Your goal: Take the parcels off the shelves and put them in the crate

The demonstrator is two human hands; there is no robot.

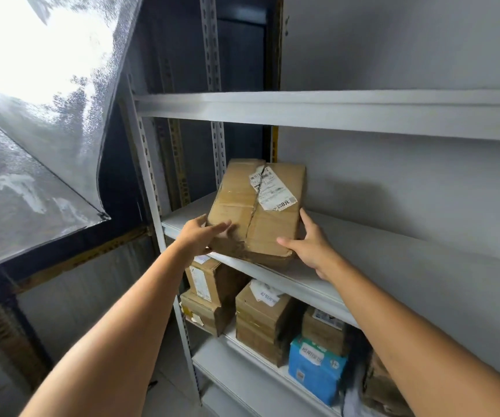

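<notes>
A brown cardboard parcel (256, 206) with a torn white shipping label lies on the white metal shelf (348, 260) at chest height, near its left end. My left hand (203, 236) touches the parcel's near left corner with straight fingers on its top. My right hand (309, 245) lies against the parcel's right side, thumb on the near corner and fingers straight along the edge. The parcel's front edge overhangs the shelf lip slightly. No crate is in view.
On the shelf below stand several brown boxes (260, 320) and a blue packet (315, 368). An empty shelf board (333, 112) runs above. A translucent plastic sheet (37, 121) hangs at the left, beside the rack's perforated upright (152, 191). The grey wall backs the rack.
</notes>
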